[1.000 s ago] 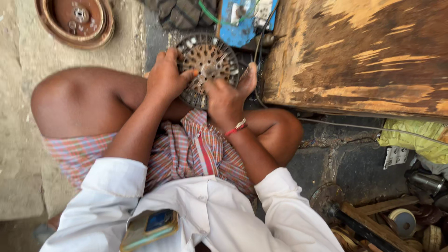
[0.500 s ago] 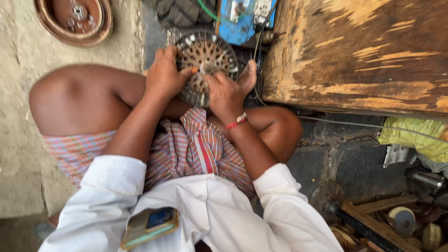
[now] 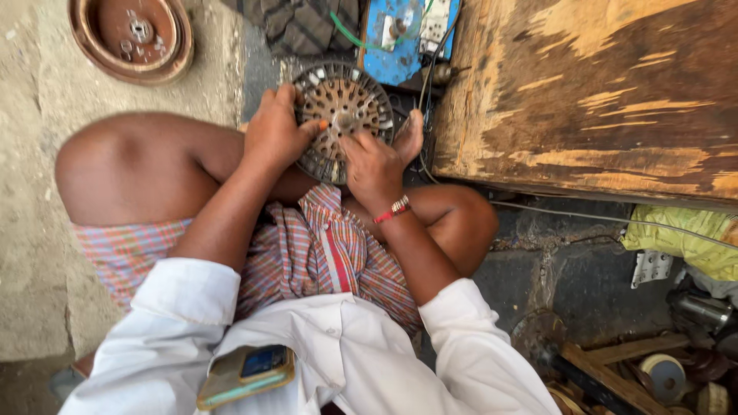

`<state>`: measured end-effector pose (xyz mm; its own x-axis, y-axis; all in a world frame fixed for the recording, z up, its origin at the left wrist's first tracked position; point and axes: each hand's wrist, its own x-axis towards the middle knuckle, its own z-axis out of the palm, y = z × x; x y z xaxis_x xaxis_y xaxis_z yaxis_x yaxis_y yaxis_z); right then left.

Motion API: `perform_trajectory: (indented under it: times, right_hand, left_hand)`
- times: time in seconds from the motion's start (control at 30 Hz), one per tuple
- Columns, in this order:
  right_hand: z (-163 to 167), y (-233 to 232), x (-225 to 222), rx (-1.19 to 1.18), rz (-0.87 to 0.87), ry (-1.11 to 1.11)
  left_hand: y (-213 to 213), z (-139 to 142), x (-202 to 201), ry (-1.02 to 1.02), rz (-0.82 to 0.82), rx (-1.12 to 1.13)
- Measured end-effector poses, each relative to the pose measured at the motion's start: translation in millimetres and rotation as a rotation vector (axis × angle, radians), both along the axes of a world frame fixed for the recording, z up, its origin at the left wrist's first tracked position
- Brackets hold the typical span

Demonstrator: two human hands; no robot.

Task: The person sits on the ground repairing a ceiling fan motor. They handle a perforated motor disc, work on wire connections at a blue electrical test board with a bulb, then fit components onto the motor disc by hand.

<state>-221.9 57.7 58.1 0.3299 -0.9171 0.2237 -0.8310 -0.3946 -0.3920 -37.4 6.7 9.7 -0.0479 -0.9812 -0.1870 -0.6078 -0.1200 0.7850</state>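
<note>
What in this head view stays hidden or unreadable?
- Lower edge of the round slotted metal core: covered by the left hand and right hand.
- Right fingertips: behind the core's rim.
- Blue box: cut by the top edge.
- Phone screen: too small.

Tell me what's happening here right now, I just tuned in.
A person sitting cross-legged on the ground grips a round, perforated metal disc with slots around its rim, propped between the knees. The left hand clasps the disc's left edge, fingers over its face. The right hand, a red band at its wrist, presses on the lower right part. A blue electrical board with wires lies just beyond, beside a worn wooden plank.
</note>
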Motion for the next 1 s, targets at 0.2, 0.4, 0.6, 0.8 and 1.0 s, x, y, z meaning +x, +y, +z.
perform_trajectory:
  times: [0.2,0.4,0.6,0.8,1.0]
  right_hand:
    - [1.6,2.3,4.9,-0.013,-0.047,-0.037]
    - [-2.6,2.9,13.4,-0.060,-0.092,-0.083]
    - [-3.8,9.2,13.6,-0.014,-0.123,-0.020]
    - [-11.6,6.8,23.6,-0.086,-0.192,-0.081]
    - [-16.0,9.1,25.1,-0.099,-0.235,-0.064]
  left_hand:
    - [-1.7,1.0,-1.5,-0.006,0.003,0.033]
    - [0.1,0.2,-0.3,-0.010,-0.003,0.039]
    - [-1.8,-3.9,-1.5,-0.006,0.003,0.012]
    - [0.2,-5.0,-1.8,-0.013,-0.005,0.007]
    - [0.3,-2.6,-0.9,0.000,0.006,-0.027]
